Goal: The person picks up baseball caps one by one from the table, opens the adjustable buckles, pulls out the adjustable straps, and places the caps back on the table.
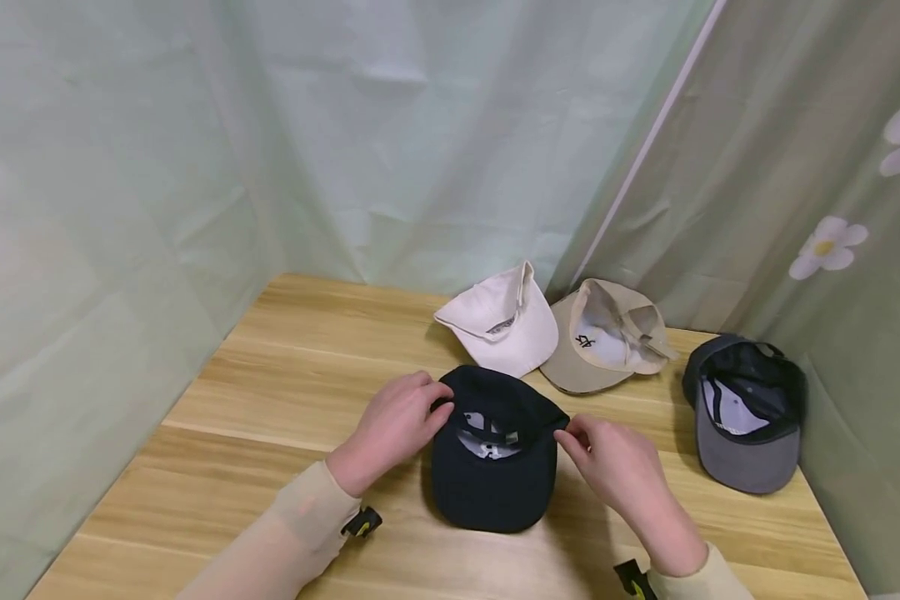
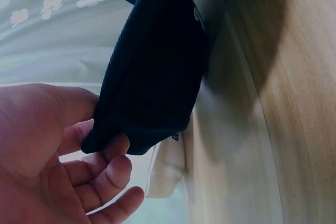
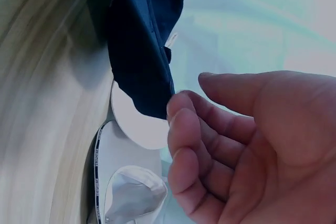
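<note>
A dark navy cap [image 1: 492,492] is in front of me with its inside facing up and its brim toward me. My left hand [image 1: 401,425] pinches the left edge of the crown between thumb and fingers, seen closely in the left wrist view on the navy cloth [image 2: 152,72]. On the opposite side, my right hand [image 1: 615,458] has its fingertips at the crown's edge. The right wrist view shows that thumb [image 3: 226,85] standing apart from the navy cap [image 3: 139,56], with the other fingers loosely bent.
Behind the navy cap lie a white cap [image 1: 532,337] and a beige cap [image 1: 588,367], side by side. A grey-brimmed dark cap [image 1: 750,450] lies inside-up at the right edge of the wooden table [image 1: 285,400]. Pale curtains [image 1: 420,150] hang around the table.
</note>
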Tool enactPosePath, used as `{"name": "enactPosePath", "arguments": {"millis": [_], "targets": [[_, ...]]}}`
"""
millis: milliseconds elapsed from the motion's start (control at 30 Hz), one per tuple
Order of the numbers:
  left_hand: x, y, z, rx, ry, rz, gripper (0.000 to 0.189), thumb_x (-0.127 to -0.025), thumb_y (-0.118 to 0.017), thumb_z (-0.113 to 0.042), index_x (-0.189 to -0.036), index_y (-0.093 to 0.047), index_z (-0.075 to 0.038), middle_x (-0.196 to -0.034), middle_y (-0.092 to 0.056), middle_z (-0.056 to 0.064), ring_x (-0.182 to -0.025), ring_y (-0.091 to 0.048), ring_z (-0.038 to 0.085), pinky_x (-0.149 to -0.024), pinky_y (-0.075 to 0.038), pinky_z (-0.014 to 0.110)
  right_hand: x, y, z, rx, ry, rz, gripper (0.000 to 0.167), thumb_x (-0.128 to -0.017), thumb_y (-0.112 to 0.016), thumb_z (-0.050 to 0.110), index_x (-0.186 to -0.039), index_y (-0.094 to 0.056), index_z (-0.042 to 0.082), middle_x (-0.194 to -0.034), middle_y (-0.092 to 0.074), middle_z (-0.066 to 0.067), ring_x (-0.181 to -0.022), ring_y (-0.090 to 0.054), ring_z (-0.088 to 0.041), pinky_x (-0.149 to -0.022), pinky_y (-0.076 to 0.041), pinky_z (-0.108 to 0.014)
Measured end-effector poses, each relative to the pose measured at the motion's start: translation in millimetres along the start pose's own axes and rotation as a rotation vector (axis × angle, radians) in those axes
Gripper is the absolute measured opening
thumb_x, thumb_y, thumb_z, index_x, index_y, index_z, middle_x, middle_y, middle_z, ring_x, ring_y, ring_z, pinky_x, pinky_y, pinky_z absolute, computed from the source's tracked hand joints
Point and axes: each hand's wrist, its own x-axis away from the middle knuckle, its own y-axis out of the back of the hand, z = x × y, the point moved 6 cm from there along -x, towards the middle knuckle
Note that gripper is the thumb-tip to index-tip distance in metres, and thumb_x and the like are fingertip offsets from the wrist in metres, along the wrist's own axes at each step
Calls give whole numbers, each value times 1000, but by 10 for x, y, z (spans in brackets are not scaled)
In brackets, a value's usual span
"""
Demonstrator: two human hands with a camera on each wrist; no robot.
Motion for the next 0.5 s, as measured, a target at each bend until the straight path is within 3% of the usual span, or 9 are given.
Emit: {"name": "enactPosePath", "arguments": {"millis": [100, 300, 500], "targets": [[15, -7, -6, 3, -2, 1, 17, -101, -82, -21, -113, -83, -8, -99, -71, 6, -89, -67, 27, -82, -57, 42, -12, 25, 16, -10, 7, -49, 15, -102, -82, 27, -91, -73, 21, -74, -66, 8, -67, -62, -13, -58, -47, -40], [15, -6, -2, -2, -4, -6, 18, -102, -82, -21, -113, -83, -8, -99, -71, 6, -88, -67, 26, -81, -57, 41, -70, 17, 63, -3, 11, -72, 13, -99, -86, 24, -94, -74, 20, -89, -70, 7, -75, -67, -14, -62, -51, -41], [10, 20, -4, -19, -8, -6, 18, -102, -82, -21, -113, -83, -7, -99, -71, 6, -87, -67, 26, -79, -57, 41, -110, -10, 128, 27, 48, -91, 13, -95, -89, 24, -96, -77, 18, -93, -68, 6, -74, -67, -16, -60, -51, -42]]}}
